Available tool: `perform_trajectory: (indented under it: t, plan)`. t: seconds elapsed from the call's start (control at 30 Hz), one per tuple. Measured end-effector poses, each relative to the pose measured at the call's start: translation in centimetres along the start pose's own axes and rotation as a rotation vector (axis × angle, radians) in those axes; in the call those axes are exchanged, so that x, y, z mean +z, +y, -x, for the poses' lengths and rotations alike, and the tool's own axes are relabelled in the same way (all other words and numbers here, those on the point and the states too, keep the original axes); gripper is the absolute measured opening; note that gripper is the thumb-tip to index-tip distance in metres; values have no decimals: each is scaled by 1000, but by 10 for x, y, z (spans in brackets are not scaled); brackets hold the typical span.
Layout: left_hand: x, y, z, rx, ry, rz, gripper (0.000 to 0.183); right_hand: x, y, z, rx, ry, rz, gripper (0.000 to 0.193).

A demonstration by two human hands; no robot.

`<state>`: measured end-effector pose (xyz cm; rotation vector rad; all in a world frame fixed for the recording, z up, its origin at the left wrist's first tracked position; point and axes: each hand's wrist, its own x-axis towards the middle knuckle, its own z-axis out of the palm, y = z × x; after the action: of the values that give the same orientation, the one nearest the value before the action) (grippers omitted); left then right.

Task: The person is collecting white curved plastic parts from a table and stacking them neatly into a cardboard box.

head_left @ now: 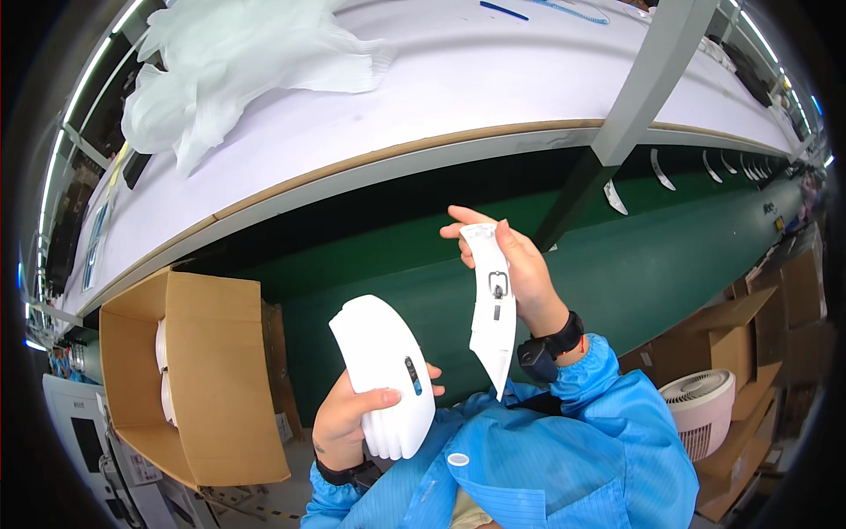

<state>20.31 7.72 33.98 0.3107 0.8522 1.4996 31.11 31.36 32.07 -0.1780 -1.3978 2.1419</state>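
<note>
My left hand (342,418) is closed around a stack of curved white plastic panels (374,344), its thumb pressed on the top one. The top panel has a dark oblong slot with a bit of blue in it, and several layered edges show at the lower end. A single narrow white plastic panel (489,331) is held upright in my right hand (531,275), pinched near its upper end between thumb and fingers. This panel has a small framed opening and a dark little slot below it. The two hands are apart, in front of the green belt (352,304).
Left of me stands an open cardboard box (225,379) with white round parts inside. A white worktop (458,79) runs above the belt, with crumpled foam sheeting (238,62) on it. A grey post (648,84) rises at right. Several white panels (615,198) lie along the belt. A fan (701,406) stands right.
</note>
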Motion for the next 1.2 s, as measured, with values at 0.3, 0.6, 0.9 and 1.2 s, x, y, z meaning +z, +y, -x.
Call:
perform_trajectory:
  t: [0.3, 0.6, 0.9, 1.2]
  plan:
    - [11, -9, -13, 150, 169, -12, 50, 33, 9, 13, 101, -117, -111, 56]
    - [24, -12, -11, 79, 59, -39, 46, 41, 11, 26, 106, -87, -137, 61]
    - [31, -11, -5, 81, 86, -190, 61, 39, 16, 27, 56, -96, -107, 63]
    - [32, -8, -4, 66, 112, -276, 62, 44, 13, 27, 67, -62, -146, 53]
